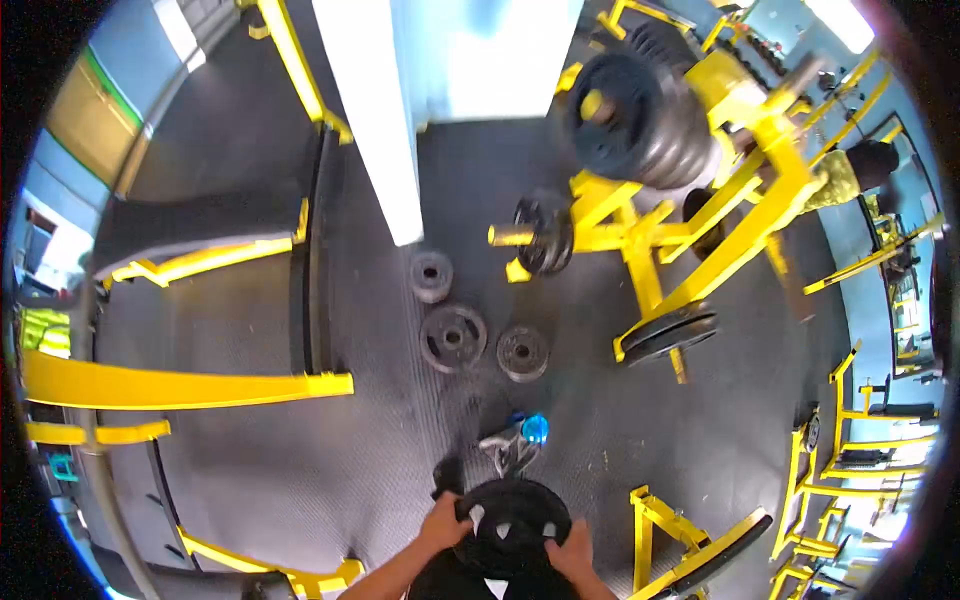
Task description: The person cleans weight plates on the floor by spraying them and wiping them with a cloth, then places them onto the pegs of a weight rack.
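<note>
A black weight plate (512,500) with cut-out grips is held in front of my body at the bottom of the head view. My left hand (443,522) is closed on its left rim, and my right hand (573,553) grips the right side, thumb over the edge. Beyond the plate, a bright blue round object (535,430) and a grey cloth-like item (508,452) lie on the floor. Farther ahead, three grey weight plates rest flat: a small one (431,290), a larger one (440,350) and another (522,368).
A yellow weight machine (640,235) loaded with large dark plates (625,118) stands ahead right. Yellow-framed equipment (190,392) lines the left, and a low yellow frame (650,515) stands near my right. A white pillar (375,120) rises ahead. A person (850,178) is at the far right.
</note>
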A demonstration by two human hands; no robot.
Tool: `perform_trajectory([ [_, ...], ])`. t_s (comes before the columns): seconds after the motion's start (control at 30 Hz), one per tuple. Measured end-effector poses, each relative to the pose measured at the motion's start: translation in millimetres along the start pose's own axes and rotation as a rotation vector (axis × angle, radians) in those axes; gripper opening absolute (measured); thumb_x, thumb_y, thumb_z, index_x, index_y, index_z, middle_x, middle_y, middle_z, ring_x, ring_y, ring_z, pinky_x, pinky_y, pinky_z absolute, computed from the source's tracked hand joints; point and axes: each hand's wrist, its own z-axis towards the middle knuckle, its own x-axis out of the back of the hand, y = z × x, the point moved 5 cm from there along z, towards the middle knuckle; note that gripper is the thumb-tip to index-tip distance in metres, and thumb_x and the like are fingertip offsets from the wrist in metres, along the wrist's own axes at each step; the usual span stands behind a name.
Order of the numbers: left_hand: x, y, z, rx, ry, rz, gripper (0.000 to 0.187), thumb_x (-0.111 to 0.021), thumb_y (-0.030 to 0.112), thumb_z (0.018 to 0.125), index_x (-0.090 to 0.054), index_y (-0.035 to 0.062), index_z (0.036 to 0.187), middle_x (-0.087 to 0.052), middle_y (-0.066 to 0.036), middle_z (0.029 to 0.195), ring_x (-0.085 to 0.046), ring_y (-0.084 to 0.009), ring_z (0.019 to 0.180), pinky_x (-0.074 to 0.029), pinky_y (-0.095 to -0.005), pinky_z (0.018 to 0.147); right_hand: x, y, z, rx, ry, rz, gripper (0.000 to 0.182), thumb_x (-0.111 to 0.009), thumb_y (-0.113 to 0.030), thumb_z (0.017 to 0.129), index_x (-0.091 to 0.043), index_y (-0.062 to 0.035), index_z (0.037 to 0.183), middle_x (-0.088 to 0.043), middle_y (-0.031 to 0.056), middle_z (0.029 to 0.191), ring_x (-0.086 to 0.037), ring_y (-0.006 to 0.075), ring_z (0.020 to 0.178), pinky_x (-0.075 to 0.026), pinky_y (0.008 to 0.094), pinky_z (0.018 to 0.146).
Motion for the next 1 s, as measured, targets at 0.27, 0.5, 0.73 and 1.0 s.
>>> perform_trajectory([
  [0.27, 49, 254, -72, -0.217, -0.128, 0.144, 0.053, -0.077, 0.024, 0.073, -0.052, 0.0027, 0.115, -0.064, -0.022, 0.106, -0.063, -0.0397, 0.103, -0.049, -0.0457, 0.088, 177, 13, -141, -0.022, 0.296, 0.212, 0.074, -0.075, -0.028, 0.075, -0.039, 0.0088, 0.129, -0.05, 0.0336, 0.125, -0.046, 0.0478, 0.124, -0.038, 0.0481, 0.107],
  [0.5, -1, 427, -62, -0.528, -0.085, 0.199, 0.054, -0.083, 0.016, 0.068, -0.052, 0.0022, 0.111, -0.062, -0.018, 0.106, -0.063, -0.0373, 0.1, -0.05, -0.0438, 0.085, 268, 65, -146, 0.018, 0.822, 0.566, 0.046, -0.078, -0.013, 0.072, -0.046, -0.0005, 0.103, -0.055, 0.0218, 0.092, -0.057, 0.0432, 0.086, -0.047, 0.0477, 0.076],
  [0.73, -107, 532, -43, -0.558, 0.029, 0.238, 0.053, -0.084, 0.015, 0.07, -0.051, 0.0038, 0.109, -0.062, -0.016, 0.099, -0.065, -0.0312, 0.093, -0.051, -0.0407, 0.079, 372, 181, -61, 0.151, 0.884, 0.681, 0.049, -0.081, -0.012, 0.069, -0.05, -0.0015, 0.105, -0.059, 0.0203, 0.093, -0.062, 0.0393, 0.086, -0.05, 0.0449, 0.075],
  [1.0, -236, 644, -30, -0.527, -0.017, 0.146, 0.058, -0.085, 0.02, 0.069, -0.048, 0.0026, 0.11, -0.063, -0.016, 0.097, -0.065, -0.0286, 0.09, -0.052, -0.0394, 0.079, 516, 297, -19, 0.2, 0.9, 0.656, 0.047, -0.081, -0.009, 0.067, -0.051, -0.0014, 0.102, -0.061, 0.0176, 0.09, -0.064, 0.0335, 0.084, -0.052, 0.0416, 0.074],
])
